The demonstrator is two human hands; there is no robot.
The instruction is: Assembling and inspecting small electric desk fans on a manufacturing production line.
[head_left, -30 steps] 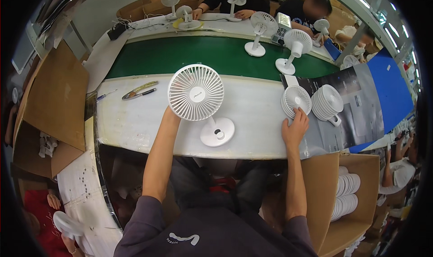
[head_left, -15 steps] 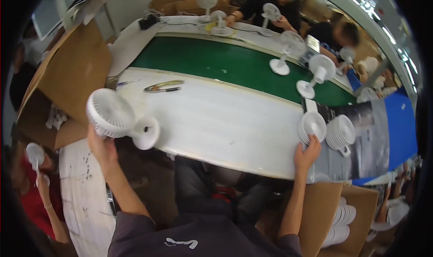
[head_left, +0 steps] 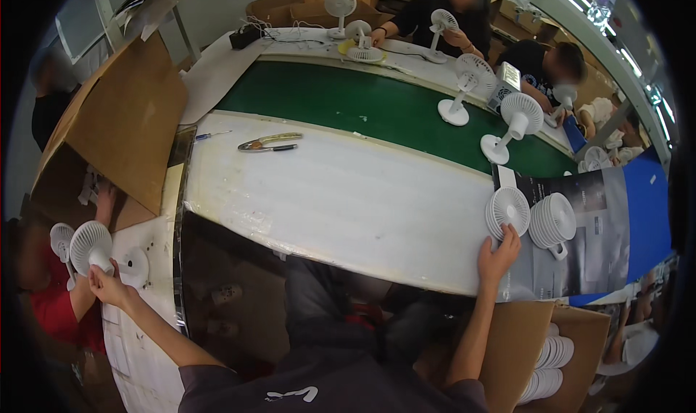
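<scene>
At the far left, my left hand (head_left: pixel 109 286) is closed around the neck of a white desk fan (head_left: pixel 91 245). The fan's round base (head_left: pixel 134 268) sticks out to the right, over the side table. On the right, my right hand (head_left: pixel 499 255) has its fingers curled at the near edge of a stack of round white fan grilles (head_left: pixel 508 209); the thumb's grip is partly hidden. A second stack of white grilles (head_left: pixel 557 217) lies just right of it, on a dark printed sheet (head_left: pixel 587 257).
Pliers (head_left: pixel 270 143) and a small screwdriver (head_left: pixel 212 134) lie on the white table (head_left: pixel 348 195). Two assembled fans (head_left: pixel 520 116) stand on the green belt (head_left: pixel 326 109). Cardboard boxes (head_left: pixel 119 101) flank me. A co-worker in red (head_left: pixel 61 308) sits beside the side table (head_left: pixel 145 340); others work across.
My left hand has carried the fan left and down, from the white table's edge over to the side table by the co-worker in red. The right hand stays at the grille stack.
</scene>
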